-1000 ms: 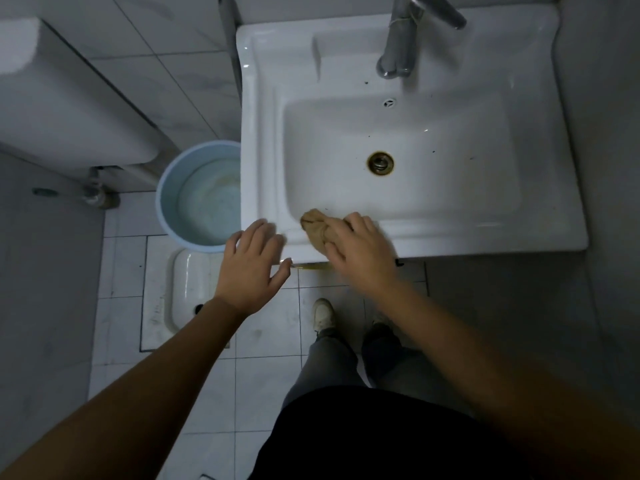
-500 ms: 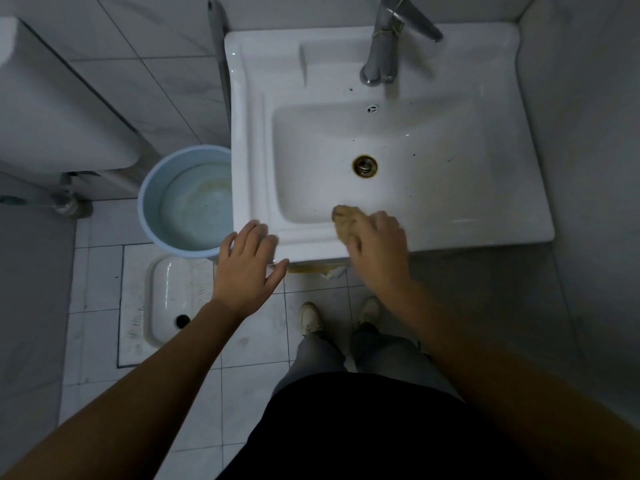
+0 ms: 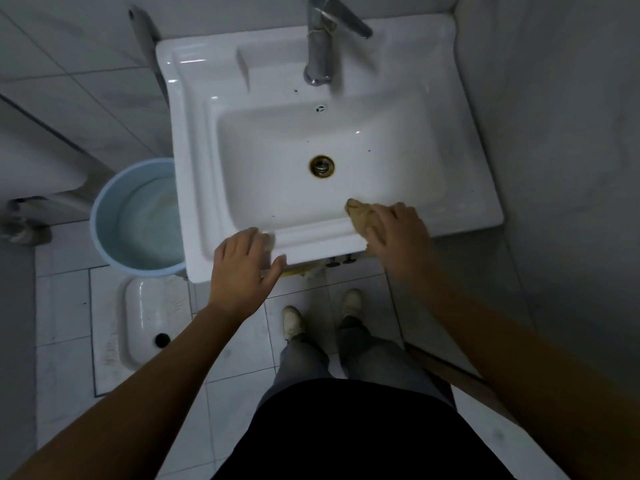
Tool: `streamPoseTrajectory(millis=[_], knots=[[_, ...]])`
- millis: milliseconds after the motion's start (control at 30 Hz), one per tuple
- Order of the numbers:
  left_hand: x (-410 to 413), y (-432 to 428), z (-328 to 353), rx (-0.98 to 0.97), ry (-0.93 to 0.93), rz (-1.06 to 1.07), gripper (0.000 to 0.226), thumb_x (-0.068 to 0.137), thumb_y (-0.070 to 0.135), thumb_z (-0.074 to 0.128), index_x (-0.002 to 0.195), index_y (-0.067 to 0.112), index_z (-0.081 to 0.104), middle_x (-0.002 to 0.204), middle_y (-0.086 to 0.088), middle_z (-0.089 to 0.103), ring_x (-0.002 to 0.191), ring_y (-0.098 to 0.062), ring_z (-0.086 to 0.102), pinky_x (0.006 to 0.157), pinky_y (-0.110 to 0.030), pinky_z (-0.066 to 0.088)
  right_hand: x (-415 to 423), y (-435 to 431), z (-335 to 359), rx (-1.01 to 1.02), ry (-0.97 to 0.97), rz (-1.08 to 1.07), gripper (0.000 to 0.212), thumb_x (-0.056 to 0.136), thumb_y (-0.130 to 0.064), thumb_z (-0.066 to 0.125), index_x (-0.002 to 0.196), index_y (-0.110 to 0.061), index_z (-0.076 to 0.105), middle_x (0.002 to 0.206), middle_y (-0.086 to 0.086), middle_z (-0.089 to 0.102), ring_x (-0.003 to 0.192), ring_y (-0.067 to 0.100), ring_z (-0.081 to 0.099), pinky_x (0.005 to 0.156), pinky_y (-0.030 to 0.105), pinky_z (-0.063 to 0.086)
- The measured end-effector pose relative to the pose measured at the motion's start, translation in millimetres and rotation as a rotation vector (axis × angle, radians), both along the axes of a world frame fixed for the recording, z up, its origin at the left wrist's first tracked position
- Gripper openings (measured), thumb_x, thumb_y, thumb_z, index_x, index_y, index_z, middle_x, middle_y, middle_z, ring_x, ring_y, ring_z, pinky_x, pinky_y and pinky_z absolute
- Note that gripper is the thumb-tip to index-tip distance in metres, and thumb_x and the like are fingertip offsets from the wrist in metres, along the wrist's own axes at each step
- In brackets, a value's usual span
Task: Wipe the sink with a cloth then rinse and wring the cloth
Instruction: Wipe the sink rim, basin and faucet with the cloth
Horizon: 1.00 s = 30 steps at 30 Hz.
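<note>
The white ceramic sink (image 3: 194, 140) fills the upper middle, with a brass-ringed drain (image 3: 322, 165) in its basin and a chrome tap (image 3: 320, 46) at the back. My right hand (image 3: 398, 233) presses a tan cloth (image 3: 360, 216) onto the sink's front rim, right of centre; most of the cloth is hidden under my palm. My left hand (image 3: 242, 268) rests with its fingers spread on the front rim near the left corner and holds nothing. No water runs from the tap.
A light blue bucket (image 3: 100, 202) with water stands on the floor left of the sink. A squat toilet pan (image 3: 145, 323) lies below it. Grey wall closes in on the right. My feet (image 3: 292, 322) stand on white floor tiles under the sink.
My right hand has slid the cloth to the right along the front rim, from left of centre to right of centre. My left hand has stayed at the front left corner.
</note>
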<state>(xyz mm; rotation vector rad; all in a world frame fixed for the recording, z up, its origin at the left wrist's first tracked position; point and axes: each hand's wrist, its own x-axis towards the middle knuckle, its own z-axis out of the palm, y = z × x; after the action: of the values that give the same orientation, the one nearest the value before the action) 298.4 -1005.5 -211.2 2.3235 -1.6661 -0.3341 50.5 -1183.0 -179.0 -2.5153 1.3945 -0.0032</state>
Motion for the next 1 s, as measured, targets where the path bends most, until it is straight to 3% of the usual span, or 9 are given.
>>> streamPoseTrajectory(millis=[133, 333, 667, 867, 1000], knots=[[-23.4, -17.8, -7.6, 0.007, 0.022, 0.009, 0.046, 0.098, 0.055, 0.044, 0.129, 0.023, 0.055, 0.135, -0.004, 0.057, 0.127, -0.025, 0.051, 0.107, -0.044, 0.037, -73.9, -48.3, 4.1, -0.094, 0.098, -0.213, 0.044, 0.095, -0.038, 0.055, 0.131, -0.014, 0.057, 0.121, 0.020, 0.054, 0.108, 0.037, 0.051, 0.088, 0.044, 0.043], [-38.9, -23.7, -12.0, -0.004, -0.011, 0.066, 0.043, 0.097, 0.053, 0.045, 0.124, 0.022, 0.057, 0.129, -0.004, 0.056, 0.123, -0.026, 0.049, 0.104, -0.044, 0.036, -116.5, -95.8, 8.1, -0.087, 0.177, -0.269, 0.037, 0.096, -0.034, 0.053, 0.126, -0.013, 0.059, 0.116, 0.018, 0.050, 0.105, 0.035, 0.050, 0.086, 0.043, 0.046], [-34.3, -68.5, -7.8, -0.003, -0.010, 0.264, 0.040, 0.093, 0.042, 0.049, 0.105, 0.009, 0.068, 0.107, -0.012, 0.064, 0.099, -0.034, 0.056, 0.087, -0.046, 0.041, -72.0, -169.9, 6.1, 0.007, 0.070, -0.175, 0.039, 0.097, -0.021, 0.054, 0.134, -0.010, 0.051, 0.134, 0.019, 0.044, 0.115, 0.035, 0.052, 0.098, 0.045, 0.048], [-32.9, -70.7, -15.5, -0.027, -0.053, 0.230, 0.028, 0.090, 0.036, 0.047, 0.088, 0.011, 0.060, 0.089, -0.008, 0.057, 0.082, -0.029, 0.050, 0.075, -0.042, 0.039, -27.9, -232.3, -0.6, -0.031, 0.000, -0.170, 0.034, 0.097, -0.022, 0.053, 0.129, -0.011, 0.053, 0.132, 0.016, 0.046, 0.115, 0.034, 0.054, 0.099, 0.045, 0.049], [-32.5, -72.8, -15.4, -0.018, -0.117, 0.202, 0.029, 0.088, 0.037, 0.046, 0.085, 0.011, 0.059, 0.087, -0.008, 0.056, 0.079, -0.029, 0.048, 0.071, -0.040, 0.037, 23.9, -271.6, -4.3, -0.028, -0.194, -0.149, 0.036, 0.092, -0.021, 0.054, 0.127, -0.013, 0.056, 0.130, 0.014, 0.047, 0.110, 0.031, 0.057, 0.091, 0.042, 0.051]])
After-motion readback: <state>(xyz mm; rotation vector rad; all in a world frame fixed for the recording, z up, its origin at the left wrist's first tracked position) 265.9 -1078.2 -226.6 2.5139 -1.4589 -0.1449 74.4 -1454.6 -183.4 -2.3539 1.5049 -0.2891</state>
